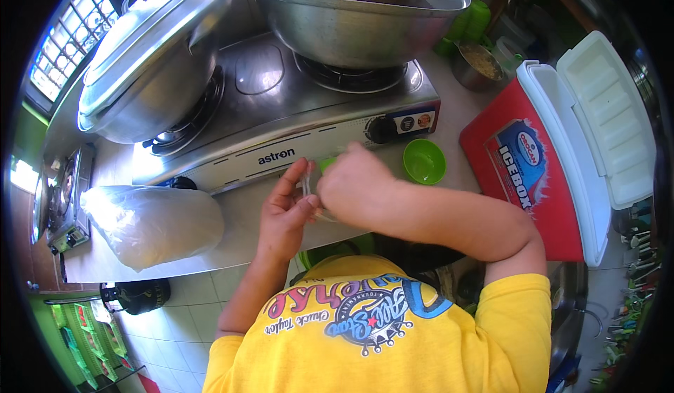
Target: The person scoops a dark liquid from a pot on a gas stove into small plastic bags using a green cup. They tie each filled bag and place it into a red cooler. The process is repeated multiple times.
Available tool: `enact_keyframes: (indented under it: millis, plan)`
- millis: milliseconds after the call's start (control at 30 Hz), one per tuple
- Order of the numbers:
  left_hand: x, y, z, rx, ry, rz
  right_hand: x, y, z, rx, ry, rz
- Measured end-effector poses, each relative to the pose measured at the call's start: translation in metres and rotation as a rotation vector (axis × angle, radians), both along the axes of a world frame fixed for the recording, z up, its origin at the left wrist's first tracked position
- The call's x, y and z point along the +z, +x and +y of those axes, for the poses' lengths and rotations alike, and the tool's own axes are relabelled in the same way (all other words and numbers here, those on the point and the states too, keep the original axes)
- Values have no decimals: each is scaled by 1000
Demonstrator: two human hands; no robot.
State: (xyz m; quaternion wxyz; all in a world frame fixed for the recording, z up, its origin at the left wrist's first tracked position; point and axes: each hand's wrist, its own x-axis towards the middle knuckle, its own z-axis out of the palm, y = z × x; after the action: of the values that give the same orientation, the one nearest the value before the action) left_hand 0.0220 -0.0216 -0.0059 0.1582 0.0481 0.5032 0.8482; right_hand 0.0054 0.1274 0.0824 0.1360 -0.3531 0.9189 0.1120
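Observation:
My left hand (pixel 284 211) is raised in front of the gas stove (pixel 326 129), thumb and fingers pinching a thin strip of clear plastic (pixel 306 185). Close beside it on the right, my right hand (pixel 355 179) is curled and blurred; its fingertips face away, so what they hold is hidden. A bit of something green (pixel 327 163) shows behind that hand. A small green bowl (pixel 424 161) sits on the counter past my right wrist. To the left of my left hand lies a bulging clear plastic bag (pixel 158 227) with pale contents.
A large metal pot of dark liquid (pixel 363 29) sits on the right burner, a lidded pot (pixel 152 87) on the left one. The red icebox (pixel 521 166) stands at right, lid open. Behind it is a small metal pot (pixel 479 66). A gas cylinder (pixel 139 295) is below the counter.

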Motion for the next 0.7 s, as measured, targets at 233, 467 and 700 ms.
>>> enact_keyframes:
  millis: [233,467,700]
  plan:
    - [-3,4,-1,71,62,-56,-18,17,28,-138,-322,227]
    - [-4,3,-6,106,69,-48,-40,54,139,-936,-1135,152]
    - [6,4,-1,126,141,-67,-129,69,210,-1182,-1178,315]
